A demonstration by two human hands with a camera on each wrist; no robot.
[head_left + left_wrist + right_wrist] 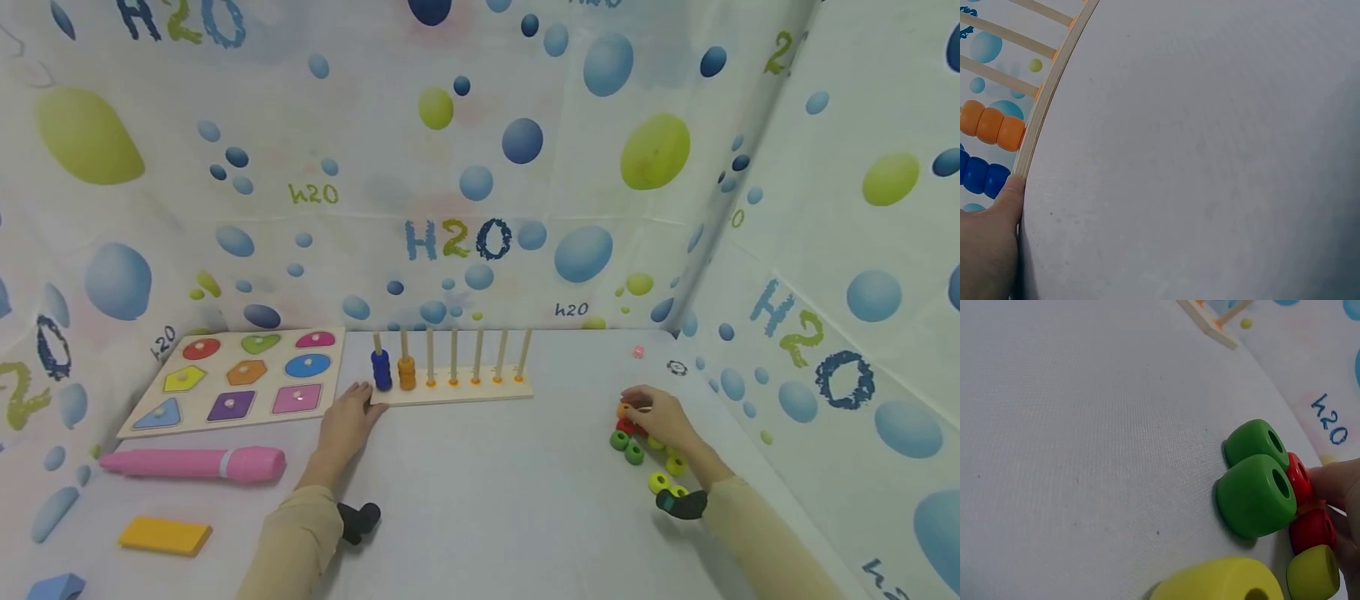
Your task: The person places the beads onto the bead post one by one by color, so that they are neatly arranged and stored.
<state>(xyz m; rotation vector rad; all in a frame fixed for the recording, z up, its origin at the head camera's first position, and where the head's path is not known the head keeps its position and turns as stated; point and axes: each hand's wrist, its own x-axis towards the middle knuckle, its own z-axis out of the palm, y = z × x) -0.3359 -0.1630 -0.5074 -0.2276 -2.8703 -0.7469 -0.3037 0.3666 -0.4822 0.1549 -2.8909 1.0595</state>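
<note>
left hand [347, 421] lay flat, fingers straight, steadying rack [450, 390] end | right hand [660, 419] pinched beads [627, 425] in tabletop [480, 483] pile, right of rack | advice: lift one bead, hole down, keep rack braced

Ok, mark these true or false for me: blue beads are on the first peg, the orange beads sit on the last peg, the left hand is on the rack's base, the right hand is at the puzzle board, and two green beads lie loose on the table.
1. Blue beads are stacked on the leftmost peg of the rack. True.
2. Orange beads sit on the last peg. False: they are on the second peg from the left.
3. The left hand touches the rack's base. True.
4. The right hand is at the puzzle board. False: it is at the loose beads.
5. Two green beads lie loose. True.
</note>
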